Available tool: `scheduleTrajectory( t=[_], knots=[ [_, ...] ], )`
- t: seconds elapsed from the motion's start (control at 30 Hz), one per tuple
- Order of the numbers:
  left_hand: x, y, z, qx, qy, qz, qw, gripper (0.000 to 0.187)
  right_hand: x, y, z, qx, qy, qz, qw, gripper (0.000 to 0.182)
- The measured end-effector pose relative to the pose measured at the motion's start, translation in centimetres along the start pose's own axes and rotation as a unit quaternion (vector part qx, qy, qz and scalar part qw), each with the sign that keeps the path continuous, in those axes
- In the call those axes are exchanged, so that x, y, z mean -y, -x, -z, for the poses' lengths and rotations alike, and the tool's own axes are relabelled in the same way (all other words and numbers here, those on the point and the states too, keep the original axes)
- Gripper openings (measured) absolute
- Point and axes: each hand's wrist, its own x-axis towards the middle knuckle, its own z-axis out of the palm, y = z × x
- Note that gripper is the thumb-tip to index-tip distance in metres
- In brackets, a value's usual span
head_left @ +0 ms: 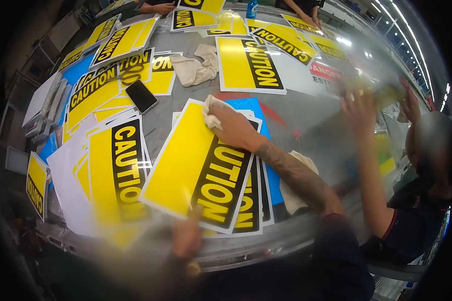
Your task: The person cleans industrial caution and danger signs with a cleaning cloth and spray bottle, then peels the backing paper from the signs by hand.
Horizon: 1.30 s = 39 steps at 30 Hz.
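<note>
A yellow and black CAUTION sign (186, 150) lies tilted on top of a stack of similar signs near the table's front edge. My right hand (231, 123), at the end of a tattooed forearm, presses a white cloth (212, 113) onto the sign's upper part. At the sign's lower edge is my left hand (187, 236), blurred, its fingers closed on that edge. Under the stack a blue sheet (268, 173) shows. Another stack of CAUTION signs (103, 170) is just to the left.
A phone (141, 97) and a crumpled cloth (188, 70) lie beyond the stacks. More CAUTION signs (248, 62) cover the far side. At the right a co-worker's hands (359, 110) reach over the table; other people's hands (311, 20) show at the far edge, near a blue bottle (252, 9).
</note>
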Motion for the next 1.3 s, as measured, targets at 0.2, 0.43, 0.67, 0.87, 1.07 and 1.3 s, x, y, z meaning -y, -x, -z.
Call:
scheduleTrajectory(
  t=[0.2, 0.43, 0.67, 0.87, 1.07, 1.3],
  knots=[
    [0.0, -0.1, 0.2, -0.008, 0.007, -0.006, 1.0, 0.046, 0.8, -6.3, -4.9, -0.003, -0.033, 0.076, 0.997, 0.03],
    [0.3, -0.2, -0.2, -0.01, -0.051, -0.045, 0.998, 0.029, 2.8, -7.1, -8.8, -0.147, 0.031, 0.142, 0.978, 0.03],
    [1.3, -0.4, -1.2, -0.046, 0.006, -0.087, 0.995, 0.025, 3.9, -5.3, -9.9, -0.14, 0.054, 0.099, 0.984, 0.032],
    [-1.2, 0.7, -1.4, -0.032, 0.107, 0.019, 0.994, 0.043, 0.4, 1.3, -0.1, -0.07, 0.028, -0.041, 0.996, 0.029],
    [0.3, -0.2, -1.0, -0.001, 0.099, -0.062, 0.993, 0.043, -0.8, 10.5, 5.6, -0.052, 0.048, -0.078, 0.994, 0.045],
    [-1.2, 0.8, 0.1, -0.004, 0.142, 0.019, 0.99, 0.048, -3.0, 9.8, 10.5, -0.157, 0.093, -0.159, 0.97, 0.042]
  ],
)
